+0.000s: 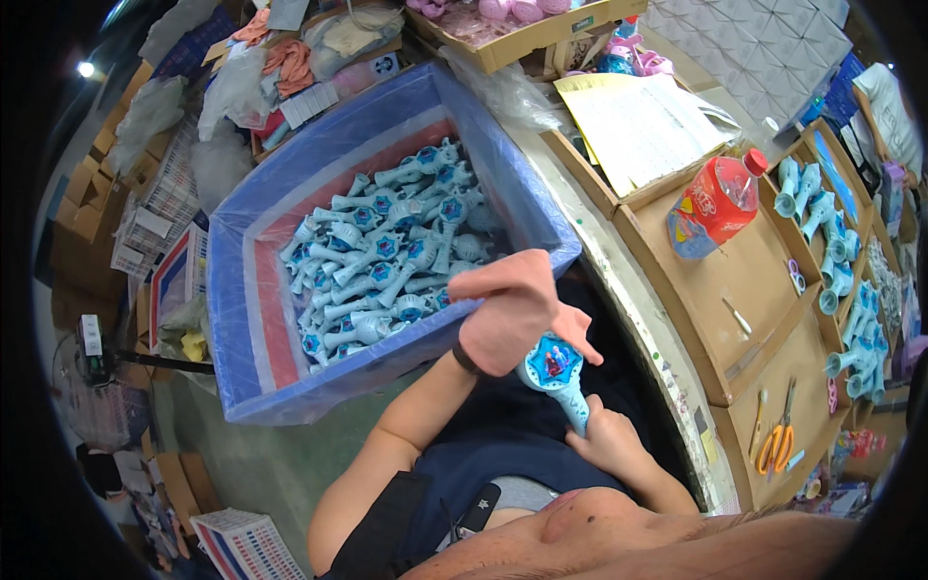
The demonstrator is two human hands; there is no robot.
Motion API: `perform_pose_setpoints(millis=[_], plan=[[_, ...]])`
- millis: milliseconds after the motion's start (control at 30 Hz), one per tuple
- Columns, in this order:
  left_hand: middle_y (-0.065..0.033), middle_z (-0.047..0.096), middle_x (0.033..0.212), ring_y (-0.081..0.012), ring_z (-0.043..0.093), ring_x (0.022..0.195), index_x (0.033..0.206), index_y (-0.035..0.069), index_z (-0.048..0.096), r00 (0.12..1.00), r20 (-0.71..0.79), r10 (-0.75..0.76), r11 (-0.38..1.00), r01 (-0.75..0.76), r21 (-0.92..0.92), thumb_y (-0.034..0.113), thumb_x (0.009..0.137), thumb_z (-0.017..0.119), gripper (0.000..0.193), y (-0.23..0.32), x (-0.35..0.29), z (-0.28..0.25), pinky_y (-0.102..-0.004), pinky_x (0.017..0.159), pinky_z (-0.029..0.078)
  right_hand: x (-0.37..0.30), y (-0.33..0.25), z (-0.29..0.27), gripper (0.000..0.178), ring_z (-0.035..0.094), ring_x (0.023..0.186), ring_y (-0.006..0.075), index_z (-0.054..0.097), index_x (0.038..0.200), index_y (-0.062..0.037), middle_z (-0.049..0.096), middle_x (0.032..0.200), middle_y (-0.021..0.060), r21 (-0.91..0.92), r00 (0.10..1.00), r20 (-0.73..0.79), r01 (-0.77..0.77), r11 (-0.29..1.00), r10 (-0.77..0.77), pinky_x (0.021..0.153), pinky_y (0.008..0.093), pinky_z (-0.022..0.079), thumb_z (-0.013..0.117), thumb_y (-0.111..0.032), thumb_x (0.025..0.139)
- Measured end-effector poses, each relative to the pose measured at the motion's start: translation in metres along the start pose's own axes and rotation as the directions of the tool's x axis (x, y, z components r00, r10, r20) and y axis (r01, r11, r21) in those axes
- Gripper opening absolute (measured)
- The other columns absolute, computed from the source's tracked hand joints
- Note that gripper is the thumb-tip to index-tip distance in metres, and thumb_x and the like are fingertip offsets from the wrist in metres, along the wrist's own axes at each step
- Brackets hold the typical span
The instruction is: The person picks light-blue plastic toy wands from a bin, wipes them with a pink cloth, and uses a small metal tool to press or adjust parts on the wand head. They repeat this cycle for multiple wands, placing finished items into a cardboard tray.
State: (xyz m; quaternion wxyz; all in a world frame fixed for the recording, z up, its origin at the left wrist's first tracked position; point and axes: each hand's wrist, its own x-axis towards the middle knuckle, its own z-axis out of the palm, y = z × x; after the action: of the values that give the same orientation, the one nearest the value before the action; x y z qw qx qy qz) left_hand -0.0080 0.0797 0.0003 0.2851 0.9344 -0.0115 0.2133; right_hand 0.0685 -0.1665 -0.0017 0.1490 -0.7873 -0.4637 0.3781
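Observation:
My right hand (609,442) is closed round the handle of a light-blue toy wand (551,365), held upright with its round head at the top. A raised star-shaped panel with a coloured picture sits on that head. A salmon-pink cloth (507,314) covers my left hand, at the end of my left forearm (416,406), and touches the wand's head. The cloth hides the left fingers, though the hand appears to grip it. Beyond lies a blue, plastic-lined bin (319,387) heaped with many similar wands (387,246).
At the right, a worktable carries cardboard trays (667,222), a red bottle (713,205), orange scissors (775,440), a small knife (737,317) and papers (643,126). More light-blue toy parts (836,242) lie at its far side. A box of pink parts (522,39) stands behind the bin.

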Motion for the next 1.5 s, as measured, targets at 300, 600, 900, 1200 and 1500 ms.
perform_pose_setpoints(millis=[300, 600, 900, 1200, 1500], plan=[[-0.0011, 0.068, 0.074, -0.0110, 0.062, 0.071, 0.071, 0.021, 0.070, 0.990, 0.126, 0.068, 0.973, -0.094, 0.212, 0.016, 0.079, 0.063, 0.011, 0.017, 0.020, -0.009, -0.0319, 0.068, 0.048, -0.002, 0.003, 0.001, 0.033, 0.067, 0.066, 0.0454, 0.049, 0.094, 0.0026, 0.066, 0.071, 0.0269, -0.046, 0.999, -0.047, 0.012, 0.999, -0.015, 0.064, 0.0534, 0.055, 0.065, -0.024, 0.083], [-0.0086, 0.063, 0.072, -0.0193, 0.058, 0.065, 0.090, -0.001, 0.064, 0.999, -0.029, -0.043, 0.970, 0.049, 0.238, 0.049, 0.096, 0.057, 0.051, 0.013, 0.015, 0.002, -0.0322, 0.069, 0.047, -0.006, 0.003, 0.003, 0.033, 0.066, 0.065, 0.0447, 0.049, 0.094, 0.0019, 0.065, 0.070, 0.0257, -0.065, 0.997, -0.074, 0.005, 0.998, -0.010, 0.060, 0.0530, 0.054, 0.066, -0.024, 0.083], [-0.0073, 0.054, 0.084, -0.0204, 0.055, 0.077, 0.087, 0.002, 0.057, 0.919, -0.176, -0.354, 0.769, 0.179, -0.614, 0.031, 0.090, 0.052, 0.030, 0.024, 0.007, 0.002, -0.0342, 0.076, 0.043, 0.036, 0.045, 0.036, 0.033, 0.067, 0.077, 0.0402, 0.055, 0.105, -0.0062, 0.068, 0.084, 0.0181, 0.024, 0.837, -0.528, 0.187, 0.982, -0.146, 0.065, 0.0487, 0.053, 0.073, -0.017, 0.079], [-0.0042, 0.054, 0.114, -0.0117, 0.048, 0.098, 0.125, 0.001, 0.053, 0.994, 0.038, -0.104, 0.994, 0.103, 0.035, 0.021, 0.096, 0.047, 0.036, 0.085, 0.015, -0.001, -0.0257, 0.083, 0.040, 0.101, 0.091, 0.066, 0.029, 0.064, 0.078, 0.0362, 0.056, 0.100, -0.0018, 0.063, 0.088, 0.0150, -0.167, 0.482, -0.806, 0.370, 0.914, -0.343, 0.068, 0.0434, 0.052, 0.071, -0.010, 0.076], [-0.0082, 0.062, 0.118, -0.0152, 0.058, 0.109, 0.124, -0.005, 0.056, 0.875, 0.142, -0.463, 0.238, 0.277, -0.931, 0.027, 0.104, 0.043, 0.040, 0.075, 0.002, 0.016, -0.0275, 0.099, 0.043, 0.093, 0.079, 0.053, 0.032, 0.063, 0.078, 0.0338, 0.054, 0.104, -0.0057, 0.063, 0.091, 0.0130, -0.255, 0.380, -0.859, 0.261, 0.931, -0.342, 0.068, 0.0425, 0.051, 0.071, -0.010, 0.078]])
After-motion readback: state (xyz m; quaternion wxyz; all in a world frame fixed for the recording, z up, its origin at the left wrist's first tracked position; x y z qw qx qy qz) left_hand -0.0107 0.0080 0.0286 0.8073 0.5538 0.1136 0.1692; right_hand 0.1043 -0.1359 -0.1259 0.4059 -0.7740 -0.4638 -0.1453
